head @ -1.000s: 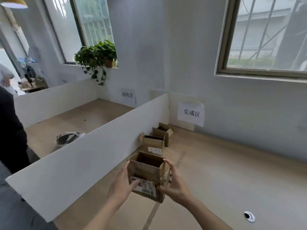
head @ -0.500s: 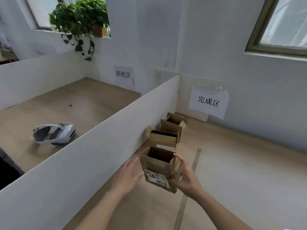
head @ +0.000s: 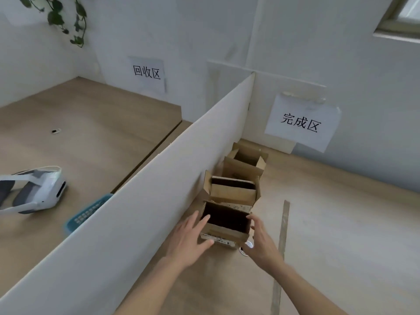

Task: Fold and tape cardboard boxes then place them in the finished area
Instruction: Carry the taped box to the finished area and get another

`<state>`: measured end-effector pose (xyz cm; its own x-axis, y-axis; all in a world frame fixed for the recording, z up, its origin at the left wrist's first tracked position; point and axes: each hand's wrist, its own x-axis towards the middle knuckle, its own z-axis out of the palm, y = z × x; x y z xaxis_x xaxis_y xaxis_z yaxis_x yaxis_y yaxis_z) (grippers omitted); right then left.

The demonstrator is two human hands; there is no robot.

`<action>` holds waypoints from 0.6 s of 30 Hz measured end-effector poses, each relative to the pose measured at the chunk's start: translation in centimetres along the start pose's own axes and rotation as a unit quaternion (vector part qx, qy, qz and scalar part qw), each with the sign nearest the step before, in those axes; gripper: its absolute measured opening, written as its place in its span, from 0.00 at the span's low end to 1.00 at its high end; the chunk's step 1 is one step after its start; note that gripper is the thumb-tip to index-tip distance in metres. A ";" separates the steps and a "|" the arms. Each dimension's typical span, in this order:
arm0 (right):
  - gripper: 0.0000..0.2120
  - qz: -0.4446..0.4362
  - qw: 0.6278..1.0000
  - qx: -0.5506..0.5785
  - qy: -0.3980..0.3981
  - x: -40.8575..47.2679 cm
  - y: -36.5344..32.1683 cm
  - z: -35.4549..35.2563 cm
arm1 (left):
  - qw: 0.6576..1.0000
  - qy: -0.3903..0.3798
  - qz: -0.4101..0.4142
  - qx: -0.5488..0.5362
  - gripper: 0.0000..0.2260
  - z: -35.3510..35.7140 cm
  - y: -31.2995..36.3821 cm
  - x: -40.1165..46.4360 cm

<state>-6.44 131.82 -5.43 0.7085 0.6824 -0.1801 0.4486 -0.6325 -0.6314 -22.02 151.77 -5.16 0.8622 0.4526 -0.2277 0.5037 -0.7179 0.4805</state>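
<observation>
— Standing on the table (head: 341,223) at about 6 o'clock in the view, is that the nearest cardboard box (head: 225,226)?

— Yes, open top up, tight against the white divider (head: 141,201), which runs along its 9 o'clock side. The left hand (head: 188,237) rests on the box's 9 o'clock wall with fingers straight and spread; the right hand (head: 261,242) lies at its 3 o'clock wall, fingers loosely bent and apart, fingertips at the rim. Whether the right thumb touches the cardboard I cannot tell.

— And other boxes?

— A second box (head: 233,192) sits just beside it at 12 o'clock, touching or nearly so, and a third box (head: 246,162) beyond that, all in a row along the divider. The paper sign (head: 300,123) hangs on the wall at 1 o'clock.

— Across the divider?

— A white headset (head: 34,192) at 9 o'clock, a blue basket (head: 86,214) partly hidden by the divider, and another sign (head: 147,72) at 11 o'clock.
</observation>
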 end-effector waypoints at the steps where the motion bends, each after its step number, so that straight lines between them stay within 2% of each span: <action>1: 0.38 0.005 1.000 -0.005 0.000 0.5 -0.1 0.3 | 1.000 -0.007 0.002 0.010 0.35 0.2 0.2 0.7; 7: 0.27 0.043 0.998 -0.037 0.027 2.8 -1.1 1.1 | 1.000 -0.028 -0.002 -0.002 0.37 0.3 0.3 3.8; 10: 0.24 0.046 0.997 -0.041 0.040 3.3 -1.4 1.2 | 1.000 -0.021 0.006 0.000 0.37 -0.4 0.6 5.7; 18: 0.33 0.019 0.997 -0.063 0.029 0.6 -1.7 -1.6 | 0.999 -0.010 -0.018 0.031 0.38 -1.7 2.4 4.6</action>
<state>-5.91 132.66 -3.24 0.7545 0.6377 -0.1554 0.4842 -0.7006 -0.5242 -16.92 153.07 -3.63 0.8445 0.4675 -0.2612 0.5355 -0.7338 0.4180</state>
